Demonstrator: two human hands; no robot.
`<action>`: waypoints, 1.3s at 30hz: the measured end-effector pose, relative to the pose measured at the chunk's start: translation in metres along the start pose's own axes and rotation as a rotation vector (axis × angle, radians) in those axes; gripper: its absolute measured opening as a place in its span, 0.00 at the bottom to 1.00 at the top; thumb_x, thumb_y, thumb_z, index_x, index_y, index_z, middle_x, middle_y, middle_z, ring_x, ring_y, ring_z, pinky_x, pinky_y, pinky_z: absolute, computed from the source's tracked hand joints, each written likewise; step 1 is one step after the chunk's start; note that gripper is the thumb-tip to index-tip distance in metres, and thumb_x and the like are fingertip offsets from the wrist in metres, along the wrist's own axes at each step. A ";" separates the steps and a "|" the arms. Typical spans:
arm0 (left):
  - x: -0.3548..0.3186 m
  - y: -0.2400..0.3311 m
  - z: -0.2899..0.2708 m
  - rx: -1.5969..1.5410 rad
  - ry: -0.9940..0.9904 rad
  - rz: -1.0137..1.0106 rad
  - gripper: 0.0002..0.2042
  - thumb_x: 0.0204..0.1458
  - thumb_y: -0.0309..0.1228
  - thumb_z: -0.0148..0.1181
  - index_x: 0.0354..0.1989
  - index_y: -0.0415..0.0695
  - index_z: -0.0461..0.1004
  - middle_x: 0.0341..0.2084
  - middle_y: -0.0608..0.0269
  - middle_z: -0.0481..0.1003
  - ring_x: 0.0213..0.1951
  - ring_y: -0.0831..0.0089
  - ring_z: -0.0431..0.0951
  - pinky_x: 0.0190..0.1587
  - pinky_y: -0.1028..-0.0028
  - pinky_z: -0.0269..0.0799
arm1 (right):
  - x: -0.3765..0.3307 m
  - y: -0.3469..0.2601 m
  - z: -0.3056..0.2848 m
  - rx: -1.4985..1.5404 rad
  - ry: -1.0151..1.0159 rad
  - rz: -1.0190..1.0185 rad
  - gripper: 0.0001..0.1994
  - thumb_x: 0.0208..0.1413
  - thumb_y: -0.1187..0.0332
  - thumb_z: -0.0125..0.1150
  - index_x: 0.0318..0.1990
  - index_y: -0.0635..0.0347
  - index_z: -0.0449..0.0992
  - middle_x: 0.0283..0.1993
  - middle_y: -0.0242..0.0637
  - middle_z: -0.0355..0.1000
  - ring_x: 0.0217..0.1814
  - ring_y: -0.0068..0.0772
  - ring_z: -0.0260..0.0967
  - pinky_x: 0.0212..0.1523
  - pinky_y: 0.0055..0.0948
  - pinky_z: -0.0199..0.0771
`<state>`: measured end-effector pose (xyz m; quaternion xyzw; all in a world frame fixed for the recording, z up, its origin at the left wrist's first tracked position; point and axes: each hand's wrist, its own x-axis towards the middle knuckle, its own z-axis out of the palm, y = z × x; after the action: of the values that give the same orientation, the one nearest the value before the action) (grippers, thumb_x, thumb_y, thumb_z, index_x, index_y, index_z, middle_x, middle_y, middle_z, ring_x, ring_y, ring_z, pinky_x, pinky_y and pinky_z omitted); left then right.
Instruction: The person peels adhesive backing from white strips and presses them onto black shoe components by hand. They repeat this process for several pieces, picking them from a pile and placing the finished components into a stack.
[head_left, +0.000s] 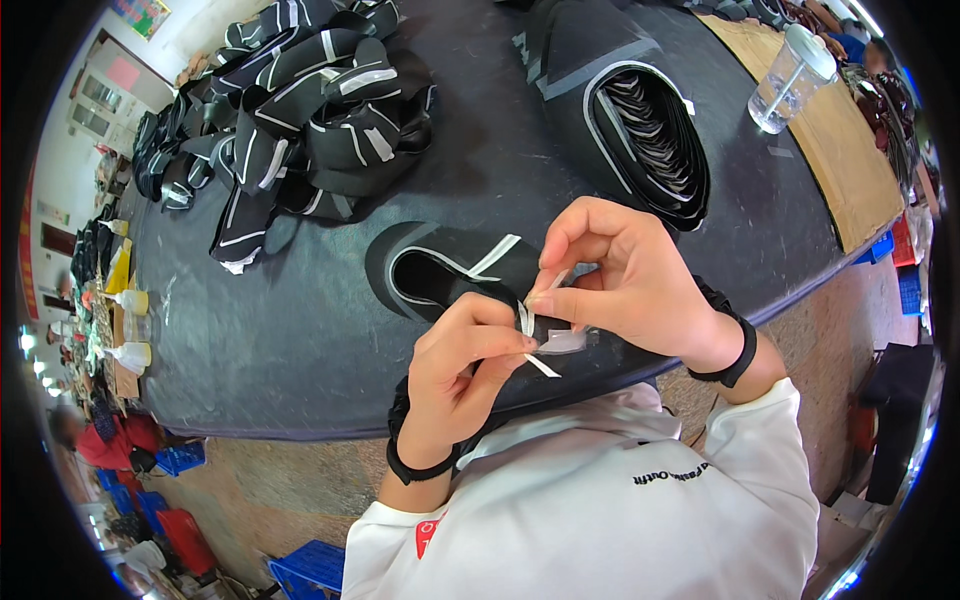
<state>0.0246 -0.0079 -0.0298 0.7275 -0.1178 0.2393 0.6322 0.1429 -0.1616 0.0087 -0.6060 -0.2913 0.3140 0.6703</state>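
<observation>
A black fabric shoe upper (450, 247) with pale trim round its opening lies near the table's front edge, its right end partly hidden by my hands. Over that end, my left hand (462, 355) is closed in a pinch on a narrow white strip (543, 366), whose tail sticks out below the fingertips. Just above and to the right, my right hand (630, 285) pinches a thin white strip between thumb and forefinger; whether it is the same strip I cannot tell. A small translucent piece (565, 342) shows under my hands. Another white strip (495, 257) lies across the upper.
Black pieces with white strips (330, 120) are heaped at the far left. A nested stack of black uppers (650, 140) lies at the far right. Beyond it, a clear lidded cup with a straw (790, 85) stands beside cardboard (850, 170). Bottles (130, 300) line the left side.
</observation>
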 end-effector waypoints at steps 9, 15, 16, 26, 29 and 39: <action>-0.003 0.009 -0.007 0.066 -0.088 0.021 0.10 0.39 0.16 0.63 0.30 0.42 0.77 0.26 0.60 0.69 0.24 0.74 0.69 0.25 0.79 0.62 | -0.005 -0.011 0.001 -0.120 -0.116 -0.006 0.13 0.46 0.78 0.64 0.37 0.65 0.66 0.31 0.36 0.74 0.35 0.21 0.73 0.31 0.20 0.75; -0.012 0.011 -0.011 -0.054 -0.129 -0.013 0.06 0.38 0.18 0.62 0.27 0.39 0.76 0.25 0.61 0.68 0.24 0.72 0.69 0.25 0.77 0.63 | -0.008 -0.008 0.002 0.022 -0.213 0.061 0.13 0.47 0.78 0.63 0.38 0.65 0.66 0.31 0.36 0.73 0.34 0.22 0.73 0.32 0.20 0.75; -0.013 0.011 -0.012 -0.082 -0.138 0.006 0.05 0.38 0.18 0.62 0.26 0.38 0.75 0.24 0.60 0.68 0.24 0.70 0.68 0.27 0.75 0.64 | -0.010 -0.010 0.003 0.034 -0.219 0.098 0.13 0.47 0.78 0.63 0.38 0.65 0.66 0.31 0.36 0.72 0.34 0.22 0.73 0.33 0.21 0.75; -0.017 0.012 -0.014 -0.090 -0.191 0.064 0.06 0.33 0.19 0.61 0.23 0.39 0.73 0.22 0.61 0.66 0.24 0.64 0.67 0.28 0.71 0.64 | -0.013 -0.008 0.003 -0.069 -0.258 -0.044 0.14 0.46 0.81 0.64 0.38 0.63 0.66 0.33 0.35 0.73 0.36 0.23 0.75 0.35 0.20 0.75; -0.017 0.014 -0.013 -0.066 -0.194 0.062 0.06 0.32 0.19 0.61 0.22 0.39 0.73 0.22 0.61 0.66 0.24 0.63 0.67 0.28 0.71 0.63 | -0.013 -0.006 0.007 -0.200 -0.219 -0.209 0.11 0.47 0.79 0.61 0.36 0.65 0.65 0.29 0.38 0.73 0.33 0.26 0.75 0.34 0.21 0.76; -0.016 0.012 -0.013 -0.082 -0.199 0.128 0.06 0.30 0.21 0.61 0.21 0.39 0.73 0.19 0.62 0.66 0.23 0.63 0.67 0.25 0.71 0.63 | -0.016 -0.007 0.013 -0.265 -0.187 -0.250 0.12 0.46 0.80 0.62 0.36 0.64 0.65 0.30 0.38 0.73 0.32 0.29 0.76 0.35 0.24 0.77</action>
<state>0.0023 0.0006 -0.0259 0.7123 -0.2359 0.2007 0.6298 0.1230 -0.1666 0.0165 -0.6164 -0.4639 0.2422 0.5884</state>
